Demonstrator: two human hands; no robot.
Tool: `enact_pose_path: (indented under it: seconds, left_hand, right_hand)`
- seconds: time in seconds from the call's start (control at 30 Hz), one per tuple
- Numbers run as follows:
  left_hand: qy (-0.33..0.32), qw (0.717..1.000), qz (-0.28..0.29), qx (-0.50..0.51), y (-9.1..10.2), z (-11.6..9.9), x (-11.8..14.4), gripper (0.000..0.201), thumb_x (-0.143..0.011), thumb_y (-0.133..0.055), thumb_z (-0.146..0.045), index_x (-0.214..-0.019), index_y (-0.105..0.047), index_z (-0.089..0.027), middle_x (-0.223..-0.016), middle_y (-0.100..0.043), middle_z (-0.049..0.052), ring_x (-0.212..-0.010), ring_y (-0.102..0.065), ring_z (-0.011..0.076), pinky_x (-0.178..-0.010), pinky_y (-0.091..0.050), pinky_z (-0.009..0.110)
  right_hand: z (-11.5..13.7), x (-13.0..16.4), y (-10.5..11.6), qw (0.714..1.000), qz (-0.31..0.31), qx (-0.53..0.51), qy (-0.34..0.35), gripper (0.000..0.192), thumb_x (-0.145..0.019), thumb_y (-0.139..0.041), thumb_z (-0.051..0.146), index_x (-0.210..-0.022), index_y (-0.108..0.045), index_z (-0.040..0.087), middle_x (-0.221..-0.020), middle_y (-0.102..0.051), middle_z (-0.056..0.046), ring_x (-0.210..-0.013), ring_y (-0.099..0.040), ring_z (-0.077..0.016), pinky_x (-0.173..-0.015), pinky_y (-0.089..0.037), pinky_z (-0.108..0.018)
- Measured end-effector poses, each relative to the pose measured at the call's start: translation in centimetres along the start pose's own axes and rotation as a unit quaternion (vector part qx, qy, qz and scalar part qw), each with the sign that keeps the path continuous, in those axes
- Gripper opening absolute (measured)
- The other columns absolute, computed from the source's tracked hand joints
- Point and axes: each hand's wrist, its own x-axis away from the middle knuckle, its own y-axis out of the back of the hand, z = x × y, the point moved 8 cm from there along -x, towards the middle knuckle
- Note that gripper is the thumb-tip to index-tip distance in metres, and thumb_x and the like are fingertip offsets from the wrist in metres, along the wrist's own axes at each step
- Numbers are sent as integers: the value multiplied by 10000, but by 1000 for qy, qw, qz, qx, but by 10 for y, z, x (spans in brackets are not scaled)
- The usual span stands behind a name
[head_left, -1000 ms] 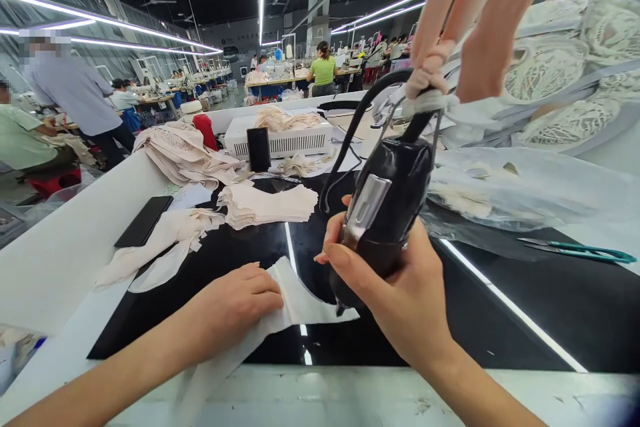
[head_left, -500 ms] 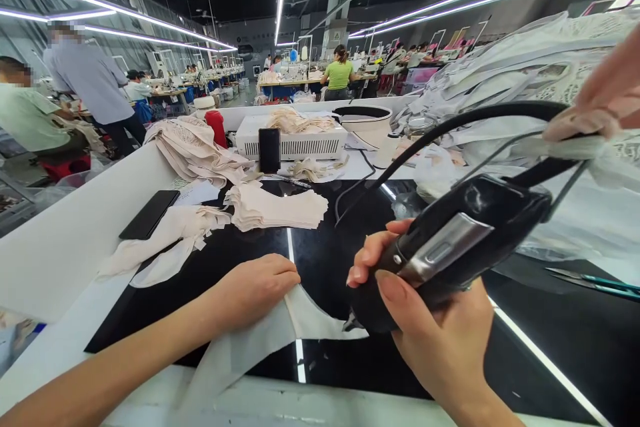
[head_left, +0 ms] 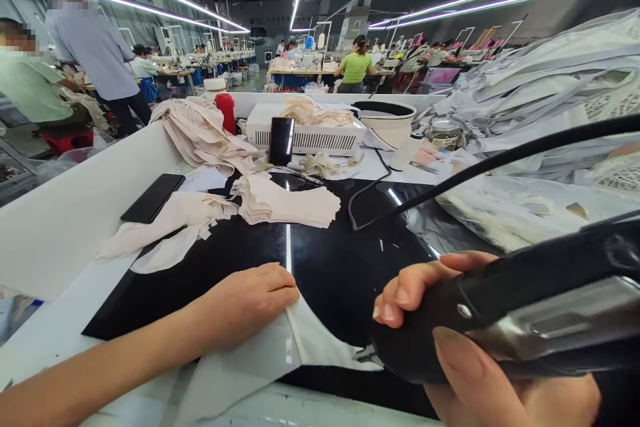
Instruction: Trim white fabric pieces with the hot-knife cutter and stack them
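Hands: left [head_left: 245,303] on fabric piece [head_left: 280,353], right [head_left: 480,373] gripping cutter [head_left: 510,313].

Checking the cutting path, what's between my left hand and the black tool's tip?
In the head view, only the pale fabric piece spans from left hand to black tool.

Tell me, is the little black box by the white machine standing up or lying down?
Standing up. The black box stands on its short end, leaning against the white machine.

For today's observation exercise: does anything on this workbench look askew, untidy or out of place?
Mostly orderly. The crumpled fabric beside the neat stack lies loose and bunched, and small scraps are scattered near the white box.
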Motion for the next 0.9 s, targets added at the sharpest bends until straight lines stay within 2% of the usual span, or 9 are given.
enact_pose_path:
  seconds: [0.1,0.23,0.37,0.5,0.67,0.9]
  left_hand:
    - [-6,1000,-22,-7,1,-2,4,225,-1116,-497,-72,-1164,-710,-122,-1218,-746,120,-1105,-723,223,-994,-647,335]
    - [-11,999,-39,-2,1,-3,7,239,-1118,-488,-65,-1202,-709,-100,-1243,-751,134,-1118,-739,224,-985,-654,322]
    - [-20,998,-56,12,0,-5,9,225,-1119,-502,-74,-1228,-699,-82,-1263,-752,139,-1148,-745,229,-1033,-641,326]
    - [-17,998,-60,22,0,-5,9,235,-1113,-489,-61,-1216,-699,-80,-1261,-751,139,-1137,-751,231,-999,-653,319]
    - [-16,997,-73,26,1,-7,9,226,-1121,-490,-73,-1201,-701,-80,-1269,-754,144,-1128,-755,231,-970,-663,308]
    - [-18,996,-81,19,1,-8,10,233,-1130,-478,-78,-1208,-697,-81,-1276,-754,145,-1137,-751,220,-990,-654,297]
  right_hand:
    - [1,-2,-2,1000,-15,-10,-10,345,-895,-894,371,-1184,-725,290,-810,-717,-8,-652,-700,-196,-614,-654,-347]
    - [-2,-18,-10,999,-24,-18,-13,358,-824,-945,390,-1098,-736,293,-754,-710,18,-611,-688,-199,-596,-645,-360]
    - [-9,-39,-27,998,-36,-43,15,386,-779,-967,401,-1062,-727,296,-717,-692,51,-560,-664,-182,-554,-612,-344]
    - [-23,-50,-46,997,-26,-71,26,399,-778,-975,407,-1064,-724,288,-713,-699,69,-551,-670,-156,-552,-597,-304]
    - [-37,-54,-58,995,-16,-99,22,419,-771,-988,408,-1070,-722,284,-738,-721,72,-562,-688,-140,-559,-585,-274]
    - [-40,-53,-61,994,-19,-99,35,394,-804,-959,425,-1083,-716,286,-726,-708,74,-537,-675,-139,-549,-589,-280]
